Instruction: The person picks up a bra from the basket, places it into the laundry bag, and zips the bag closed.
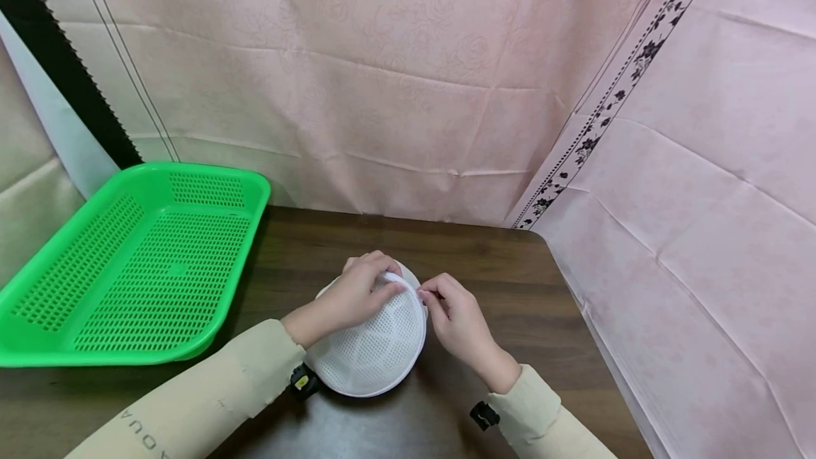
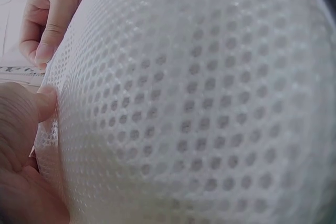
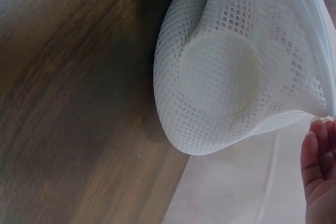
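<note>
So it all came down to where the bag [image 1: 376, 349] sat relative to the two grips. White mesh, roundish from above, so no real long axis there. It was on or just over the table [image 1: 529, 331], couldn't tell which. The line that mattered, I'd say, was the rim [image 1: 423, 324]: it ran from the left hand [image 1: 355, 296] across to the right hand [image 1: 460, 321], then curved down the bag's right side. The left had a decent hold, thumb on the mesh by the rim, the rest of its grip partly hidden. The right was pinching, thumb to forefinger, right at the edge; couldn't tell if that was rim or some small tab in there. Most of the bag lay on the near side of both hands. The left was the closer one, reaching across the mesh, while the right came in from outside. The green basket [image 1: 168, 271] was off left, apart from the bag.
</note>
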A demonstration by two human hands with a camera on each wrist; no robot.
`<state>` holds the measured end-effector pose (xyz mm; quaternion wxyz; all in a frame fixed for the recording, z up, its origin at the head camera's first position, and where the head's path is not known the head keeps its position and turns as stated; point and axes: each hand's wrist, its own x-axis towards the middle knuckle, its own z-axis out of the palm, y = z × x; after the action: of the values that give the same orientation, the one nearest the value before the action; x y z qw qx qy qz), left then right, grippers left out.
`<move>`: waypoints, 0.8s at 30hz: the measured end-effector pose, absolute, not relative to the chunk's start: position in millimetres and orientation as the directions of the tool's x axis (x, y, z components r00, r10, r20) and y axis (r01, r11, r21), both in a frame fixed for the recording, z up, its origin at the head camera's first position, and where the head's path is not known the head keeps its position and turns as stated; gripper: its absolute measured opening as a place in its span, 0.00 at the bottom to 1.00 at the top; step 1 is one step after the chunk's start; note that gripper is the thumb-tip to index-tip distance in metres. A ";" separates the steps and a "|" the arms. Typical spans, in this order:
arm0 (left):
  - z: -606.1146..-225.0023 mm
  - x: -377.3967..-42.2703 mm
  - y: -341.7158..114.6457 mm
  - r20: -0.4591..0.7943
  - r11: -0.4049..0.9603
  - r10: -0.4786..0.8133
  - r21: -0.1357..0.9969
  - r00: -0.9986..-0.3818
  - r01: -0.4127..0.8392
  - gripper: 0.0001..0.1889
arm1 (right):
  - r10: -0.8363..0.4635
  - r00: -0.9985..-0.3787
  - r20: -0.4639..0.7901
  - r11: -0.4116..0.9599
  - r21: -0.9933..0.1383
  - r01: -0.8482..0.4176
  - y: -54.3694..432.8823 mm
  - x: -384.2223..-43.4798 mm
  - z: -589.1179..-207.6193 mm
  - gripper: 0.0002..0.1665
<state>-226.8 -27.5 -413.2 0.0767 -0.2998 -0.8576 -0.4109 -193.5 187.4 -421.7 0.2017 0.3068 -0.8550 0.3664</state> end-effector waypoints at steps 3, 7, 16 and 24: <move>-414.0 -228.7 -28.2 0.375 0.487 0.431 0.669 -0.821 0.562 0.07 | -0.370 -0.741 0.560 0.547 -0.513 -0.661 187.9 -193.3 -421.5 0.03; -415.1 -230.9 -28.9 0.363 0.494 0.409 0.684 -0.837 0.537 0.07 | -0.362 -0.752 0.550 0.550 -0.525 -0.649 188.6 -192.8 -422.5 0.03; -416.5 -232.3 -28.8 0.359 0.499 0.403 0.685 -0.842 0.531 0.08 | -0.363 -0.755 0.546 0.542 -0.536 -0.648 188.7 -192.6 -423.2 0.04; -417.6 -232.8 -27.9 0.348 0.505 0.403 0.686 -0.846 0.523 0.08 | -0.358 -0.757 0.547 0.544 -0.537 -0.645 189.7 -192.8 -424.1 0.04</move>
<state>-232.8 -27.9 -417.6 0.0713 -0.2678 -0.8647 -0.4190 -192.8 189.7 -424.1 0.1900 0.2920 -0.8580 0.3775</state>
